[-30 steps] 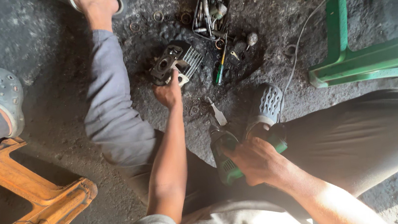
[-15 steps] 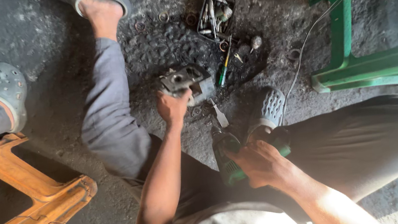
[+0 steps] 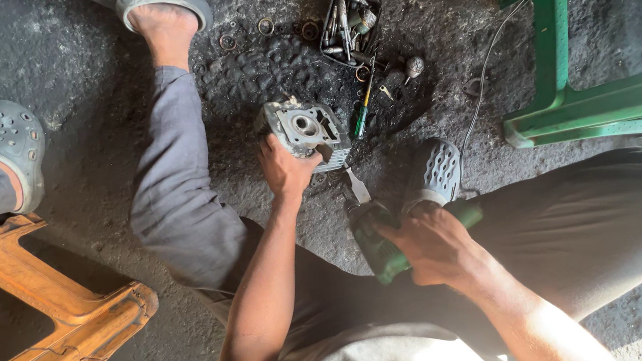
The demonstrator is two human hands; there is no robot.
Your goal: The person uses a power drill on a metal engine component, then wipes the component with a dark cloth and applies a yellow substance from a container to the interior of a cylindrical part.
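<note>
Oily floor bears a metal engine part, now pulled nearer, left hand clasping its edge; right hand wraps a green power tool.

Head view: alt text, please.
A seated person's left hand grips a grey metal engine part on the oily floor, while the right hand holds a green power tool. Behind lies a tray of small tools.
</note>
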